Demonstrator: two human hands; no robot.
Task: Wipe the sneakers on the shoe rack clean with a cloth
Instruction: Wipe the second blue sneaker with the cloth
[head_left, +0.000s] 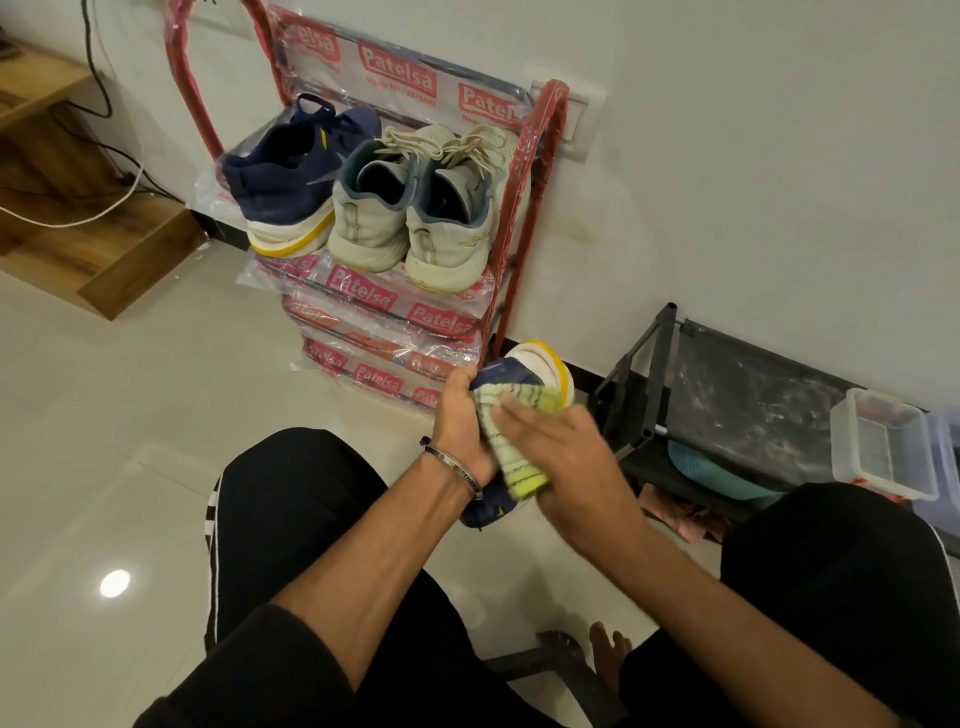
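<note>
A red shoe rack (545, 171) wrapped in printed plastic stands against the wall. On its top shelf sit one navy sneaker (280, 176) with a white and yellow sole and a pair of grey sneakers (415, 208). Below the rack, above the floor, my left hand (460, 431) grips the matching navy sneaker (540, 364), heel pointing away. My right hand (561, 457) presses a yellow-green striped cloth (514, 431) flat against the shoe's side. Most of the held shoe is hidden by hands and cloth.
A low black rack (727, 410) stands to the right with a teal item beneath and clear plastic boxes (883, 447) beside it. A wooden step (104, 249) with cables lies at left. My knees in black trousers frame the glossy tile floor.
</note>
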